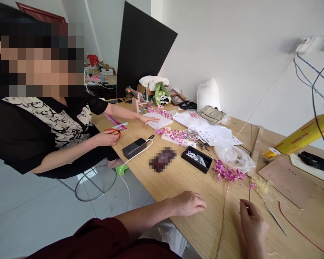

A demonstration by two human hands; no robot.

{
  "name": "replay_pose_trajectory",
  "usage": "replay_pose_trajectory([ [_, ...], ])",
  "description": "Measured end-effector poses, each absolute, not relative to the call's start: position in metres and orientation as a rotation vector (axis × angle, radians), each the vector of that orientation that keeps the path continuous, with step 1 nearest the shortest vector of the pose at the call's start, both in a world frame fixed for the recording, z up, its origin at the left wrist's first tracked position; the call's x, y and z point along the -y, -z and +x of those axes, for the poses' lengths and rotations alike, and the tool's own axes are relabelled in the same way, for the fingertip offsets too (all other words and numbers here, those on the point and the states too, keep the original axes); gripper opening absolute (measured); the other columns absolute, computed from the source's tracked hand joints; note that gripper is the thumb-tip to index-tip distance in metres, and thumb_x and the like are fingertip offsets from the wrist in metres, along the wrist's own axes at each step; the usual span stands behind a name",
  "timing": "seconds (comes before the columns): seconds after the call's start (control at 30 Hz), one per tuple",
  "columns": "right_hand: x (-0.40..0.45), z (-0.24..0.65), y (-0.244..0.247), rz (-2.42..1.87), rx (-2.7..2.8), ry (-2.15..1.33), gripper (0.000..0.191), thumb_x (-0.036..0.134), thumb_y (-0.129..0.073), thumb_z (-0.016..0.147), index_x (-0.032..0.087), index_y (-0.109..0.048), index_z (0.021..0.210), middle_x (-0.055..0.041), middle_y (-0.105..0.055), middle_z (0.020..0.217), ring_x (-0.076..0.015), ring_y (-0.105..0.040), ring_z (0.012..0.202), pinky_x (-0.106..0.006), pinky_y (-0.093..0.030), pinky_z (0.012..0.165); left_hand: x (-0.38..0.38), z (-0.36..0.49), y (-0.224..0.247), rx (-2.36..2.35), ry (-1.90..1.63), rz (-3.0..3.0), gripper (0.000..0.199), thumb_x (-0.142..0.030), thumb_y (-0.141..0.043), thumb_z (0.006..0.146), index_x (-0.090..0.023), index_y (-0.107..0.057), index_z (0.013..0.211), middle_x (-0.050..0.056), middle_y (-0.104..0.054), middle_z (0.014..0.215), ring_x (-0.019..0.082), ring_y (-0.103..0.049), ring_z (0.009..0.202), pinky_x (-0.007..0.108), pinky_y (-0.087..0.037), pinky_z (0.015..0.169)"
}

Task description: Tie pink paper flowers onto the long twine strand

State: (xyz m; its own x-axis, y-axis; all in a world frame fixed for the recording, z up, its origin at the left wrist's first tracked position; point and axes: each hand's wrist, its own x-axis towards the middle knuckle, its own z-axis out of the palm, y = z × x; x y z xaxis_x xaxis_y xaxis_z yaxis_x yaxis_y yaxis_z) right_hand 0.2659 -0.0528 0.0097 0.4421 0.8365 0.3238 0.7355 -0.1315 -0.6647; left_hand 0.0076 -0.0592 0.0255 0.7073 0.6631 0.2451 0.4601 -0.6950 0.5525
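Note:
My left hand (188,203) rests on the wooden table (162,190) near its front edge, fingers curled in; whether anything is inside cannot be seen. To the right, my right hand (252,219) is raised on its side with thumb and fingers bent together; what lies between them, if anything, is too small to name. Beyond my hands are a black box (196,159) with small white pieces and a bunch of pink-purple flowers (228,171). A pair of tweezers (275,218) and a red wire (299,226) lie right of my right hand.
At the left a person holds orange-handled scissors (116,133) and rests a hand (148,119) by white paper. A power bank (135,148) with a white cable, a plastic bag (233,156), brown envelope (287,180) and yellow roll (306,135) lie on the table.

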Motion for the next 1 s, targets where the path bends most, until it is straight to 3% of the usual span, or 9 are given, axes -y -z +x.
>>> replay_pose_trajectory([
  [0.5,0.055,0.262,-0.016,-1.951,1.302,-0.197,0.033,0.046,-0.047,0.062,0.02,-0.065,0.073,-0.0039,-0.064,0.061,-0.0208,-0.059,0.057,-0.029,-0.04,0.054,0.034,-0.006,-0.025,-0.963,-0.8,2.405,0.02,-0.02,-0.047,0.085,-0.015,-0.066,0.089,0.006,-0.068,0.086,0.014,-0.061,0.083,0.022,-0.044,0.076],
  [1.0,0.053,0.271,-0.008,-1.96,1.298,-0.214,0.035,0.048,-0.048,0.063,0.02,-0.066,0.073,-0.004,-0.066,0.063,-0.0207,-0.059,0.058,-0.029,-0.041,0.054,-0.023,-0.033,-0.016,-1.243,-1.041,1.986,0.02,-0.017,-0.048,0.08,-0.016,-0.066,0.089,0.006,-0.068,0.09,0.014,-0.061,0.081,0.023,-0.046,0.073],
])
